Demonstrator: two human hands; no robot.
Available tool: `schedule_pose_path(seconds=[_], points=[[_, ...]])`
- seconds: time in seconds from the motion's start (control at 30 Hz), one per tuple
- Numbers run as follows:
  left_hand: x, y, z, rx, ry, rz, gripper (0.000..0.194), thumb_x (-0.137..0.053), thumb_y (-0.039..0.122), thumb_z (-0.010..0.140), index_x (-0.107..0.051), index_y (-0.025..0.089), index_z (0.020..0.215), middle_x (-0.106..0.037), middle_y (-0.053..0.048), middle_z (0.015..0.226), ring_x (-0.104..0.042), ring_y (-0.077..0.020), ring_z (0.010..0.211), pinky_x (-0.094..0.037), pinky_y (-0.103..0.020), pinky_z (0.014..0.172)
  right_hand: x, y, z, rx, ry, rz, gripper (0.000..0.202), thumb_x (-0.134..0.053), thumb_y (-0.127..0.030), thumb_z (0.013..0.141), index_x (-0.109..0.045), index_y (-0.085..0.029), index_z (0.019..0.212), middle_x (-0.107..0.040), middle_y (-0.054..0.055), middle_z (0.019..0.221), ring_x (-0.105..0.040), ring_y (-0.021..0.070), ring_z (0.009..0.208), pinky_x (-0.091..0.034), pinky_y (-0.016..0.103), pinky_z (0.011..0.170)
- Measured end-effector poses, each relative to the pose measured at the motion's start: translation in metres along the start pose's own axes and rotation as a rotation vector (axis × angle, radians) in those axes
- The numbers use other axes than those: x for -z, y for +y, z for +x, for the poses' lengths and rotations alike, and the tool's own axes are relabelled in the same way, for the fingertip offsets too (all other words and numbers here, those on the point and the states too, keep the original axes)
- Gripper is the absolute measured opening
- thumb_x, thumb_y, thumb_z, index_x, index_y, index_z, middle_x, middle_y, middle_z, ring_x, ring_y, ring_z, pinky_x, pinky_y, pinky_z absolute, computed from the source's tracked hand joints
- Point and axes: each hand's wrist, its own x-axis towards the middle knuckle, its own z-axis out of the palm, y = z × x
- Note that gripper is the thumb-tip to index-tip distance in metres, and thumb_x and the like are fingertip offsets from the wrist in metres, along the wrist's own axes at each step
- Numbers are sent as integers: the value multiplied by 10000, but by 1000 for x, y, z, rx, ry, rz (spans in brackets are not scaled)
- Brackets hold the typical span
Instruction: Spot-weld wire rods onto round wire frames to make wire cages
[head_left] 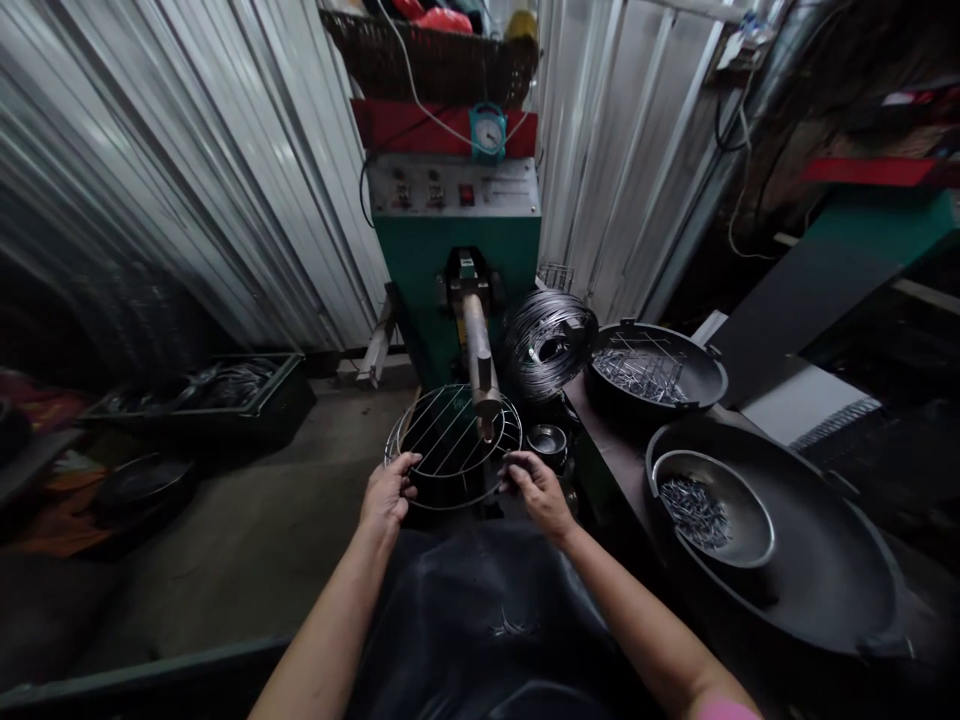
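Observation:
A round wire rack (439, 470) with parallel bars across it is held between my two hands, under the metal arm (478, 350) of a green machine (412, 250). My left hand (388, 490) pinches the rack's rim at its near left side. At the near right side, the fingers of my right hand (536, 488) are closed at the outer ring; whether they also hold a small piece of wire cannot be made out. The tip of the machine arm reaches over the rack's right part. Several short wire pieces (514, 625) lie on the dark apron (450, 600) on my lap.
A coil of wire (551, 345) stands right of the machine. Further right are a pan (705, 375) of wire parts and a large pan (832, 560) holding a bowl (761, 510) of short pieces. A crate (285, 390) of metal parts is at left.

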Motion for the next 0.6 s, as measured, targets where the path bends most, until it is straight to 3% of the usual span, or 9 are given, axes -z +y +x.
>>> schedule_pose_path(seconds=[0.13,0.27,0.37,0.5,0.6], points=[[0,1,3,-53,22,21,396,-706,265,354,-457,172,649,-376,96,503,-277,-31,398,-187,-180,372,-8,9,14,2,-50,-182,228,-501,-374,785,-551,-181,897,-573,-3,673,-526,105,524,-397,224,493],[0,3,6,-66,15,39,419,-715,263,355,-445,179,665,-355,103,502,-291,-37,411,-197,-178,372,-2,9,17,47,46,-241,201,-468,-309,783,-513,-186,935,-535,-27,660,-470,97,525,-390,220,513],[-1,2,8,-52,18,26,428,-718,256,351,-427,185,657,-349,103,507,-281,-38,421,-191,-173,365,2,7,17,17,97,-302,122,-481,-266,727,-489,-191,823,-490,-46,607,-432,96,520,-356,206,488],[-2,-1,9,-47,32,27,423,-715,254,344,-443,181,660,-371,95,524,-298,-42,434,-204,-173,366,5,8,13,-38,131,-305,71,-480,-245,668,-446,-199,711,-430,-65,549,-354,80,468,-293,193,429],[-4,-1,6,-55,45,48,409,-705,259,344,-466,175,665,-391,90,536,-317,-44,437,-216,-180,372,5,5,12,-50,122,-250,149,-531,-288,667,-409,-202,659,-384,-77,519,-322,68,447,-265,186,408]])
